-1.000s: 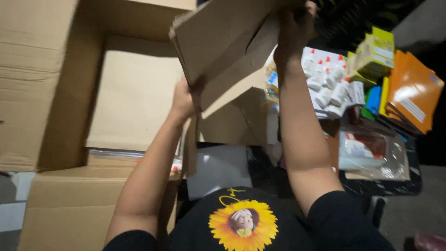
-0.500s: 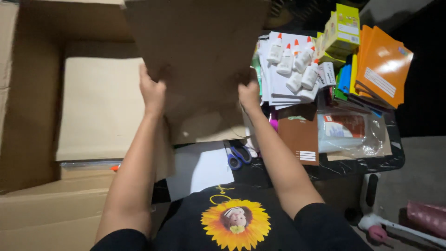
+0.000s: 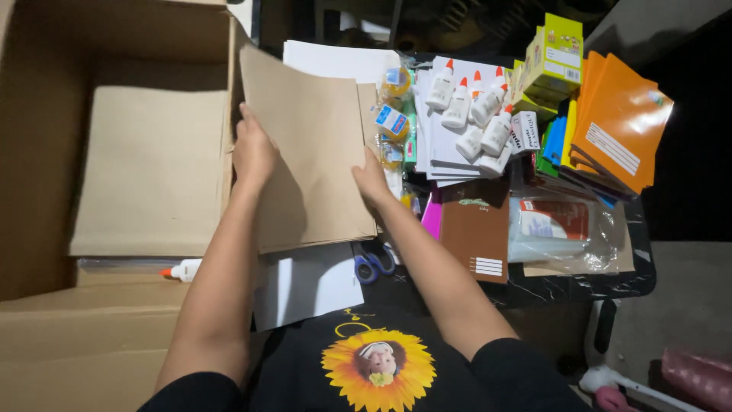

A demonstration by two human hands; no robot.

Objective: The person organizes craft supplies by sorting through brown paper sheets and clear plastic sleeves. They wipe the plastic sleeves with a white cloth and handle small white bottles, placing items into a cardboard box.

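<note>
Large open cardboard box (image 3: 46, 152) across the left of the frame, holding a flat brown paper bag (image 3: 149, 172) laid over a thin stack, with a small glue bottle (image 3: 181, 269) lying at the stack's lower edge. Dark desk (image 3: 587, 286) on the right, crowded with supplies. At centre, a brown paper envelope (image 3: 313, 152), held slightly tilted above the desk beside the box's right wall. Left hand (image 3: 253, 152) flat against the envelope's left edge, fingers spread, grip loose rather than clamped. Right hand (image 3: 372, 179) at its right edge, fingers tucked behind the paper; grip closed on it or not, cannot tell. White sheets (image 3: 309, 286) and blue-handled scissors (image 3: 372, 263) below. Upper right: orange notebooks (image 3: 621, 130), white glue bottles (image 3: 473, 111) on white paper, yellow-green boxes (image 3: 557, 53). Brown notebook (image 3: 476, 236) and clear plastic pouch (image 3: 568, 233) at centre right.
</note>
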